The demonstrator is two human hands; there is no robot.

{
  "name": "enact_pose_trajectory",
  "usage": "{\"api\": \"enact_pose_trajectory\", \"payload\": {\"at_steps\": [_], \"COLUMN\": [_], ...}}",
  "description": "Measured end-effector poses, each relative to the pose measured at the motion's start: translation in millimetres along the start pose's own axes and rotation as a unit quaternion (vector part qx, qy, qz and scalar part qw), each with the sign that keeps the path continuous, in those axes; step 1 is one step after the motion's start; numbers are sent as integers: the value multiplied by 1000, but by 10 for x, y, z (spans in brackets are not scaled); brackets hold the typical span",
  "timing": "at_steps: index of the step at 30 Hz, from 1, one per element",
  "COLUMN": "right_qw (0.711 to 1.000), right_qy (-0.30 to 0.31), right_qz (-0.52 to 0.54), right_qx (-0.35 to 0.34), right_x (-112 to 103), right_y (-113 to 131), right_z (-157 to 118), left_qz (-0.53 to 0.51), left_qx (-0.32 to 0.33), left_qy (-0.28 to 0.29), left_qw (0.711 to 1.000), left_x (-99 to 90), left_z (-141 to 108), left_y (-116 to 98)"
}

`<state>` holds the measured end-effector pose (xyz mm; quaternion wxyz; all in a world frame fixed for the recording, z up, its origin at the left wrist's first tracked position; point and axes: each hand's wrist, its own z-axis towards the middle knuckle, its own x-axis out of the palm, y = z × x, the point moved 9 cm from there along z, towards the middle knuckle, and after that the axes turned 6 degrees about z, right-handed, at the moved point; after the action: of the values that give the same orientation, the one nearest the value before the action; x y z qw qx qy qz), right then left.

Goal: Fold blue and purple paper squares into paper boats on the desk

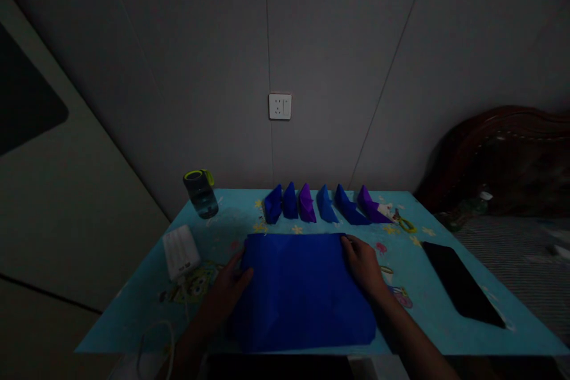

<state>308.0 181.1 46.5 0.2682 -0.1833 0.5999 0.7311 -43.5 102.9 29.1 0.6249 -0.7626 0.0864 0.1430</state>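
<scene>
A large sheet of dark blue paper (307,294) lies at the front middle of the light blue table (231,208). My left hand (229,285) grips its left edge, thumb on top and fingers behind. At its upper right corner, my right hand (363,261) pinches the paper's edge. Beyond the sheet stands a row of several folded paper shapes, blue ones (290,202) and purple ones (307,205). Yellow-handled scissors (406,224) rest at the right end of that row, beside a small whitish item (385,211).
A water bottle (202,195) stands at the back left, with a white power bank (180,251) and its cable in front. A black tablet or phone (461,282) lies on the right. The wall with a socket (280,107) rises behind the table.
</scene>
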Motion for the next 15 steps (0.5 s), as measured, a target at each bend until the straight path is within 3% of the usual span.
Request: {"api": "enact_pose_trajectory", "payload": {"at_steps": [6, 8, 11, 13, 15], "right_qw": [997, 990, 968, 960, 959], "right_qy": [-1, -18, -29, 8, 32], "right_qz": [-74, -134, -210, -211, -204], "right_qx": [7, -28, -132, -185, -191], "right_x": [83, 53, 40, 93, 84], "right_y": [-12, 104, 450, 634, 686], "right_z": [126, 77, -178, -438, -686], "left_qz": [-40, -20, 55, 114, 169], "left_qx": [29, 37, 60, 83, 105], "left_qy": [42, 13, -47, -85, -123], "left_qw": [998, 999, 996, 986, 972], "left_x": [49, 18, -35, -56, -79], "left_z": [-312, -325, -281, -255, -258], "left_y": [32, 63, 102, 118, 135]}}
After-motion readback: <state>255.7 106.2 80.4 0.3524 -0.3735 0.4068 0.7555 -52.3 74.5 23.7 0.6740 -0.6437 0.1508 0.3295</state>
